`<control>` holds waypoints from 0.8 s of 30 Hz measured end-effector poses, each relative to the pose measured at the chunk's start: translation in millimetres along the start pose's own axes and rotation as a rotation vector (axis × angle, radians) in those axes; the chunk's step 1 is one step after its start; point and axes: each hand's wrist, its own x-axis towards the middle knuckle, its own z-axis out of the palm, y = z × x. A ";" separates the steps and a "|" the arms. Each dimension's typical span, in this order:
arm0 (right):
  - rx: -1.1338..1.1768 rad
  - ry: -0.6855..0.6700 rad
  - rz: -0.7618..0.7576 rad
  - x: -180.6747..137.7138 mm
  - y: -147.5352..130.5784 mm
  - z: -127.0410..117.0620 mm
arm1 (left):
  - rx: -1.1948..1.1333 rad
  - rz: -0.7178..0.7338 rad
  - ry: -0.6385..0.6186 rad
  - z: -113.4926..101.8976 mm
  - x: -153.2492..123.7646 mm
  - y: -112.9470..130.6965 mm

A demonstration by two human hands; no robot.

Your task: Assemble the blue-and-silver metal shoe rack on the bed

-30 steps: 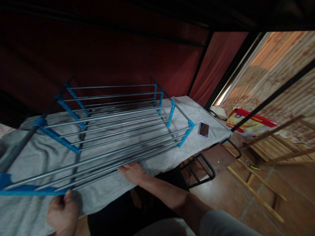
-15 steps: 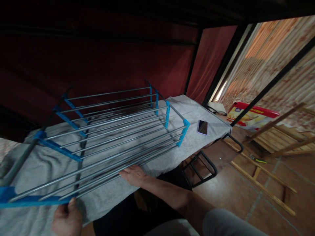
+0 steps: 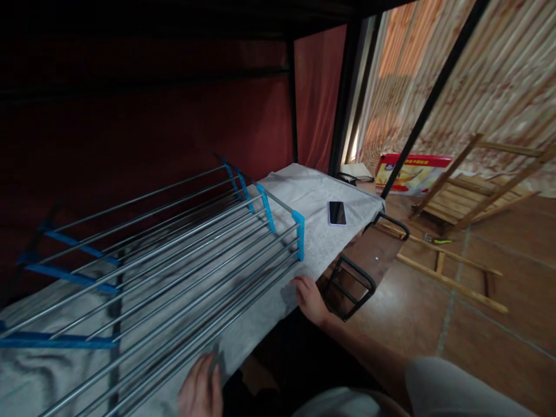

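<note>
A clothes drying rack (image 3: 208,238) with grey metal bars and blue plastic joints lies across a bed covered with a grey sheet (image 3: 278,301). At the bottom, my left hand (image 3: 202,387) is beside the rack's front bars, its fingers stretched out and holding nothing. My right hand (image 3: 309,300) hovers at the sheet's front edge, just below the rack's blue right end piece (image 3: 299,234). Its fingers are loosely bent, apart from the rack, with nothing visible in them. The rack's near left corner runs out of view.
A phone (image 3: 337,213) lies on the sheet right of the rack. Black bed-frame posts (image 3: 428,107) and a black metal ladder step (image 3: 354,284) stand nearby. On the floor are wooden frame pieces (image 3: 447,266), a slatted wooden piece (image 3: 460,200) and a red-and-yellow box (image 3: 412,174).
My left hand has left the blue end piece and moved right along the front. My right hand has come off the bars and shifted right. The view has turned right; the rack appears further left.
</note>
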 end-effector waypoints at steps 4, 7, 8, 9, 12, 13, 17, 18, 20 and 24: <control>-0.009 0.165 0.144 25.5 40.5 -30.6 | -0.039 0.158 -0.163 56.9 69.8 61.8; -0.016 0.163 0.158 47.4 51.4 -32.7 | -0.034 0.217 -0.208 94.7 111.8 83.8; -0.022 0.141 0.159 52.9 52.6 -30.5 | -0.019 0.223 -0.231 104.7 121.7 87.0; -0.036 0.115 0.163 57.4 53.1 -27.5 | 0.001 0.224 -0.257 113.1 129.5 88.8; -0.105 0.046 0.190 64.7 53.1 -18.5 | 0.036 0.213 -0.338 127.7 142.2 89.4; -0.126 0.034 0.204 65.5 53.1 -16.5 | 0.030 0.205 -0.350 129.5 143.7 88.8; -0.152 0.023 0.241 66.1 54.3 -13.9 | -0.040 0.152 -0.346 129.0 144.2 86.2; -0.153 0.024 0.241 66.1 54.6 -14.0 | -0.055 0.141 -0.339 128.2 143.8 86.0; -0.154 0.028 0.243 66.4 54.8 -14.3 | -0.073 0.125 -0.328 126.7 143.5 86.4; -0.145 0.024 0.254 67.7 53.2 -15.0 | -0.075 0.110 -0.352 124.0 143.2 89.9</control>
